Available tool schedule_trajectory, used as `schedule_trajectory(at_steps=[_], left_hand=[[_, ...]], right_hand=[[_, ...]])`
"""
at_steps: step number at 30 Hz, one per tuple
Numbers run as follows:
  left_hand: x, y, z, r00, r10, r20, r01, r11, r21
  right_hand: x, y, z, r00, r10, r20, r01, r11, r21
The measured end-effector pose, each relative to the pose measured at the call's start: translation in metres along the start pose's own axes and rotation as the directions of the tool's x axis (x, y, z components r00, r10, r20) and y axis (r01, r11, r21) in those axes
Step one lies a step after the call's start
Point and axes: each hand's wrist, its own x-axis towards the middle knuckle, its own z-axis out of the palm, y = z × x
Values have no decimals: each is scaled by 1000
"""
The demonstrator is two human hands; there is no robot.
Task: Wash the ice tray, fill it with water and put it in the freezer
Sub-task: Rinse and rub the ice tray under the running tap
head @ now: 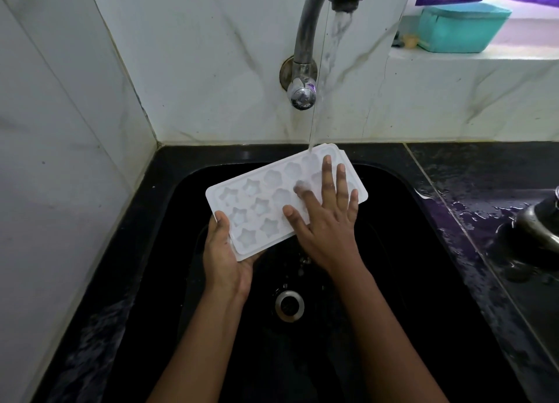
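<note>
Left hand [225, 251]: grips the near-left corner of the white plastic ice tray with star- and flower-shaped cavities [260, 206], thumb on top, fingers curled beneath; right hand [329, 221]: fingers spread flat, pressing on the tray's upper face, apparently rubbing it.

Ice tray: held cavities-up above the black sink [423, 251]; its far corner lies under the stream of water [329, 54] from the curved grey metal tap [305, 39]; a second white edge shows beneath it, whether lid or base cannot be told.

Progress: washing is under way, judged from the running water and the rubbing hand; filling and the trip to the freezer are left; no freezer is in view.

Edges and room: the tray's far end sits near the sink's back rim and close under the tap body; the open basin, with its round metal drain [289, 306], lies below; the white marbled wall tiles [75, 130] close in on the left; the wet black counter [484, 206] on the right carries a dark metal vessel [541, 227]; a teal plastic box [462, 27] stands on the ledge behind.
</note>
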Motion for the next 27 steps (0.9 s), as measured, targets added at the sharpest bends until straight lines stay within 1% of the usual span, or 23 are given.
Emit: schedule_trajectory(at_steps=[1,3,6,7,10,11,13,16,17,19,22,24,27], left_hand=[[0,1,-1,1000,5,-1,-5,1000,5],[-1,1,-2,1000,17,20,-18,999,29],[-5,-2,1,998,19,66,-23,998,60],[-5,-3,2,997,13,72,-18,998,61],[-5,-3,1,999,-2,52,0,999,41],[-4,-2,0,999,4,45,-5,999,38],[-4,-3,-1,998,22,52,-25,999,48],[-6,-6,1,997,30,71,-34,998,59],[-6,-6,2,997,28,68,-31,998,52],[-5,-5,2,999,20,44,-22,999,28],[-2,0,-2,999,40,10,-40,999,9],[-2,0,-4,998,64,13,-64,997,42],[-4,-4,-1,998,55,36,-58,996,69]], right_hand=[[1,3,-2,1000,-10,0,10,1000,7],[1,11,-7,999,0,-47,-1,1000,-20],[-1,10,-5,990,11,-138,-28,992,-121],[-2,8,-3,991,6,-137,-23,992,-121],[-1,7,-1,999,-27,-46,26,999,-21],[0,10,-3,998,-45,-37,45,999,-10],[1,18,-9,996,-46,-82,43,998,-34],[-1,19,-8,987,-8,-160,-13,992,-129],[-2,15,-6,989,-2,-150,-19,990,-141],[-2,7,0,996,-7,-84,-1,995,-100],[0,6,-1,998,-66,-13,66,997,-28],[1,13,-5,997,-69,-26,69,998,-15],[-2,13,-4,995,-19,-100,8,995,-103]])
